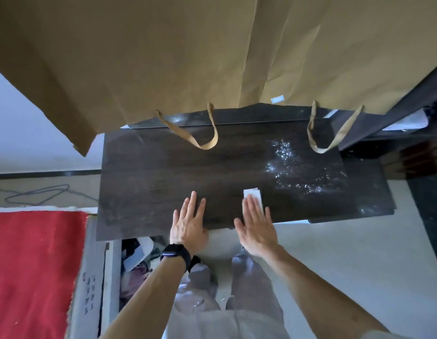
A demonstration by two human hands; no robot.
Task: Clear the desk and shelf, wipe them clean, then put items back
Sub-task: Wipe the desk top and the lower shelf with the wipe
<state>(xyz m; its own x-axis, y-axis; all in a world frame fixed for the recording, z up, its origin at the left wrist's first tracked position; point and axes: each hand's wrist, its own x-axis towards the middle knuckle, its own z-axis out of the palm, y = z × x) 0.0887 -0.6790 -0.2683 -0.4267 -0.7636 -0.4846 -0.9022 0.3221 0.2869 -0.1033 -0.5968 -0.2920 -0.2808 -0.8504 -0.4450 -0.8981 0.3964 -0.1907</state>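
The dark wood desk top (163, 172) lies below me, with shiny spray droplets (295, 167) scattered over its right part. My left hand (189, 221) lies flat on the near edge of the desk, fingers straight; a black watch is on its wrist. My right hand (257, 223) presses flat on a folded white tissue (253, 194), whose far end sticks out past my fingertips. A large brown paper bag (188, 57) hangs over the back of the desk and hides the shelf behind it; its two handles (200, 135) dangle onto the surface.
A red cloth (34, 270) covers a surface at the left. An open cardboard box (136, 260) with mixed items stands under the desk's left corner. A cable (36, 192) lies on the floor at the left. Dark furniture (408, 133) rises at the right.
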